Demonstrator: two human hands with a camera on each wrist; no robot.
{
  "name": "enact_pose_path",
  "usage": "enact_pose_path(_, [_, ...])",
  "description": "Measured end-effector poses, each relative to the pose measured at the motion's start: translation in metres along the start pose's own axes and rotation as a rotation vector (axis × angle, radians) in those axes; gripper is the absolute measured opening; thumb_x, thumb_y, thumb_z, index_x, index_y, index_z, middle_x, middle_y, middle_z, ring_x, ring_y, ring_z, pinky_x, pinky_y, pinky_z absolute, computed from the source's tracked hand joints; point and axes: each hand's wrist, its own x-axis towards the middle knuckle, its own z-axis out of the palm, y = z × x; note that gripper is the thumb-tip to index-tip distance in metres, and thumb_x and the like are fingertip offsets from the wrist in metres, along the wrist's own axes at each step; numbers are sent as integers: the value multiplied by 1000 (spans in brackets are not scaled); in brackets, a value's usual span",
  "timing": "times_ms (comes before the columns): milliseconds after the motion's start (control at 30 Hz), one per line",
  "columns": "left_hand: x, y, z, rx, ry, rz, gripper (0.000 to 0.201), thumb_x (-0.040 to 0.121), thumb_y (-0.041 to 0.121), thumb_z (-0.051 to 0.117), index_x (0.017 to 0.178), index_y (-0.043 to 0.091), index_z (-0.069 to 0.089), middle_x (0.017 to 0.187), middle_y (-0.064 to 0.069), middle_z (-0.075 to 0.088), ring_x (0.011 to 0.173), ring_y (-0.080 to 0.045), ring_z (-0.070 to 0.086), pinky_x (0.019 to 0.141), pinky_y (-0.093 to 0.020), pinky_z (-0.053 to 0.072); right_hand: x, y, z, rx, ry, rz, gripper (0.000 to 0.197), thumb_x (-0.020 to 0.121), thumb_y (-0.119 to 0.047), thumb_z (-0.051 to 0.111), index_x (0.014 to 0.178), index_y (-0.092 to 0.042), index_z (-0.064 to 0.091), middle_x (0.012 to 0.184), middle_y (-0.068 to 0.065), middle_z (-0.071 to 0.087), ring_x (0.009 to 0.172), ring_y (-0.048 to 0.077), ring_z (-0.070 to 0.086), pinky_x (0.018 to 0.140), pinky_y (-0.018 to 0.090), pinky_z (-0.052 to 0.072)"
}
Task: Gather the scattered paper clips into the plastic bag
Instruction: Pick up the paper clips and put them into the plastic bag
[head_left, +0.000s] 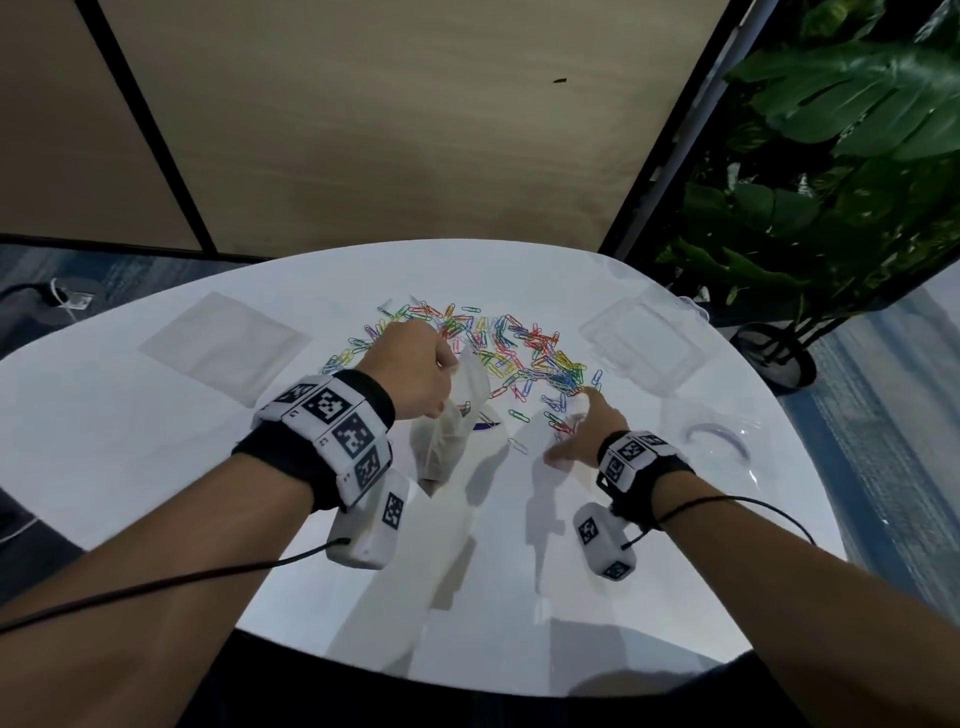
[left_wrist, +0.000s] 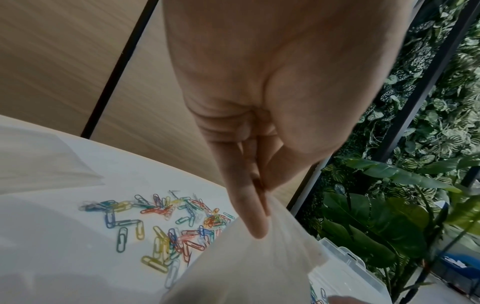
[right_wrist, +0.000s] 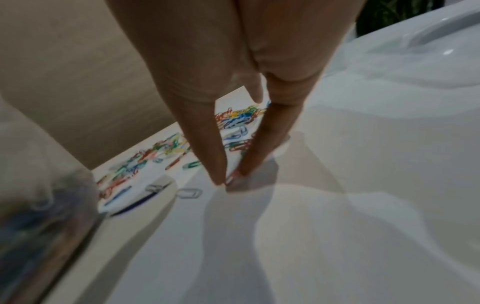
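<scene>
Several coloured paper clips (head_left: 498, 348) (left_wrist: 161, 226) (right_wrist: 233, 119) lie scattered across the far middle of the white table (head_left: 156, 467). My left hand (head_left: 410, 364) (left_wrist: 259, 216) pinches the top edge of a clear plastic bag (head_left: 452, 415) (left_wrist: 254, 267), which hangs down to the table in front of the pile. The bag shows blurred at the left edge of the right wrist view (right_wrist: 39, 185). My right hand (head_left: 571, 431) (right_wrist: 230, 179) is down at the table on the near right side of the pile. Its thumb and a finger meet on a pale clip there.
A flat clear sheet or bag (head_left: 223, 343) lies at the far left. A clear plastic box (head_left: 649, 343) sits at the far right, with a clear curved piece (head_left: 717, 436) nearer. A lone pale clip (head_left: 517, 445) (right_wrist: 189, 193) lies between the hands. Leafy plants (head_left: 805, 208) stand beyond the right edge.
</scene>
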Motion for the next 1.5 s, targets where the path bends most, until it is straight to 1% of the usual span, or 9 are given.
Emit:
enact_pose_path(167, [-1, 0, -1, 3, 2, 22, 25, 96, 2, 55, 116, 2, 69, 88, -14, 72, 64, -25, 75, 74, -41, 64, 38, -22, 2, -10, 162, -48, 81, 72, -34, 81, 141, -17, 40, 134, 12, 51, 119, 28, 55, 97, 30, 45])
enact_pose_path(300, [-1, -2, -2, 49, 19, 52, 23, 95, 0, 53, 107, -1, 72, 77, -12, 73, 64, -27, 76, 72, -40, 65, 58, -26, -3, -168, 207, -157, 77, 79, -34, 75, 146, -25, 37, 144, 11, 30, 124, 35, 48, 104, 41, 45])
enact_pose_path(533, [-1, -3, -1, 81, 13, 62, 23, 94, 0, 51, 101, 1, 73, 77, -15, 75, 66, -28, 76, 75, -38, 64, 58, -40, 0, -471, 235, -364, 28, 80, 1, 54, 92, -12, 75, 93, 14, 70, 85, 32, 66, 76, 32, 57])
enact_pose_path(667, [-3, 1, 0, 95, 10, 91, 24, 94, -2, 48, 86, 17, 62, 80, -19, 76, 63, -24, 76, 73, -35, 64, 57, -35, -12, -252, 213, -232, 12, 83, -10, 65, 75, -9, 75, 75, 9, 70, 67, 25, 63, 60, 24, 51])
enact_pose_path(800, [-2, -1, 2, 86, 4, 77, 25, 93, -1, 48, 92, 8, 72, 74, -17, 75, 63, -25, 76, 74, -38, 64, 52, -26, -32, 475, 22, -9, 6, 74, -8, 82, 71, -8, 77, 83, 12, 76, 82, 25, 74, 81, 33, 59])
enact_pose_path(933, [-1, 1, 2, 71, -2, 81, 23, 95, 1, 50, 95, 13, 70, 77, -18, 76, 63, -26, 76, 72, -39, 64, 18, -40, -41, 997, -157, -21, 13, 79, 3, 75, 90, 9, 70, 91, 21, 71, 78, 26, 72, 72, 29, 62])
enact_pose_path(1200, [4, 2, 7, -34, 5, -13, 27, 94, 1, 53, 114, 4, 71, 67, -7, 69, 62, -26, 75, 72, -41, 65, -49, -89, -39, 1141, -543, -218, 12, 91, 1, 60, 98, 9, 67, 85, 11, 73, 76, 13, 72, 68, 14, 57])
enact_pose_path(1367, [3, 2, 6, -42, 65, -11, 23, 93, 2, 53, 102, 5, 74, 70, -10, 72, 64, -27, 76, 73, -41, 64, -58, -98, -15, 737, -370, -368, 19, 84, -2, 72, 98, 11, 70, 92, 22, 72, 79, 24, 72, 79, 29, 60])
enact_pose_path(1500, [3, 2, 7, -35, 94, 7, 24, 90, -1, 56, 102, 3, 76, 84, -15, 75, 82, -32, 74, 83, -42, 62, -67, -104, -10, 43, -11, -657, 13, 82, -9, 69, 92, -9, 78, 85, 6, 76, 76, 14, 70, 77, 20, 53])
